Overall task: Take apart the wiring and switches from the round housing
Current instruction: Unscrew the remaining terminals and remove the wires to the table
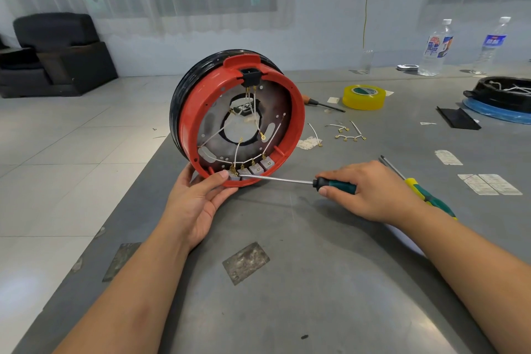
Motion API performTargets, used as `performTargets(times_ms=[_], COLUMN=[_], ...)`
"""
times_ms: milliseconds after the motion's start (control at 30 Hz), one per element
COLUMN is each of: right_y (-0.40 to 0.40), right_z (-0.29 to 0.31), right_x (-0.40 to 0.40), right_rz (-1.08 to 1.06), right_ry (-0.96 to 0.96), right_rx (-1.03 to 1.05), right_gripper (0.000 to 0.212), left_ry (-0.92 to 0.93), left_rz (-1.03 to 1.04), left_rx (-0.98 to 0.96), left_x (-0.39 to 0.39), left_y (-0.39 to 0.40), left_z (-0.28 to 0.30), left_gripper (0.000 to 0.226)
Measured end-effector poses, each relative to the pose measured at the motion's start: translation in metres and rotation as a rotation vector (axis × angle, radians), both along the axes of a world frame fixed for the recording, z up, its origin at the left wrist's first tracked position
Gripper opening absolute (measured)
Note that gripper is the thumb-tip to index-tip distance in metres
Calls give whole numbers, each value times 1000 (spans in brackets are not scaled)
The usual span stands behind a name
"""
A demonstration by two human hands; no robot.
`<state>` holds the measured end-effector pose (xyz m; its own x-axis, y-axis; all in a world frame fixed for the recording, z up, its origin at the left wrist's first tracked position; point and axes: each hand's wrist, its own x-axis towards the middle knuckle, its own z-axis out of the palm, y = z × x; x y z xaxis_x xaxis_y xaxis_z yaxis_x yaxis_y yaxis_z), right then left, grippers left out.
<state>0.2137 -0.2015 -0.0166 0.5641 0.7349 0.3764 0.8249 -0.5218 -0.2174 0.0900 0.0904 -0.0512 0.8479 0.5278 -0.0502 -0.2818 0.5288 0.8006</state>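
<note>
1. The round housing (238,121), red-rimmed with a black outer band, stands on edge near the left edge of the grey table (316,282), its open side facing the camera and slightly right.
2. The left hand (198,201) cups the housing's lower rim from below, the thumb pressed on the red lip beside the switches (253,169), the fingers curled behind the rim.
3. The right hand (370,192) wraps its fingers round the dark green handle of a screwdriver (290,180); the shaft lies nearly level, its tip at the leftmost switch terminal.
4. White wires (253,112) with brass terminals run from the black socket at the rim's top down to the row of grey switches along the bottom inside.
5. The housing's left side hangs close to the table's left edge, with tiled floor just beyond.
6. Bare table lies in front of the hands toward the near edge, marked with dull tape patches (246,263).
7. To the right of the housing lie loose wire pieces (344,132), a yellow tape roll (364,97), a wooden-handled tool (321,103), and paper labels (488,184).
8. A second, yellow-green screwdriver (416,187) lies just behind the right wrist.
9. At the far right edge sit another black housing (502,95) on a blue ring and two water bottles (436,49).
10. Behind are curtained windows and a dark armchair (54,52) on the floor.
</note>
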Motion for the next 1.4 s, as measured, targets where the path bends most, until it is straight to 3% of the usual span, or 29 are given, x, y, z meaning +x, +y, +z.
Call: performTargets(times_ms=[133,433,633,833,967,1400], right_y=[1,9,16,17,23,23], right_z=[0,-15,-25,-29,-31,-30], right_x=[1,-7,-13,-18,-24,-18], right_rz=[8,19,-16,-23,-19,-32], right_ry=[19,14,-6,-23,-7,76], right_rx=[-21,-10,-26,-28,-1,33], right_gripper=[41,39,49,37,32,35], left_ry=[11,66,82,53,20,26], left_rz=[5,74,108,122,130,134], left_rx=[18,38,8,12,-70,-106], left_x=[1,5,8,7,7,5], left_y=[0,2,3,1,2,2], left_z=[-1,-6,-5,-5,-6,-5], left_gripper=[80,41,34,32,44,53])
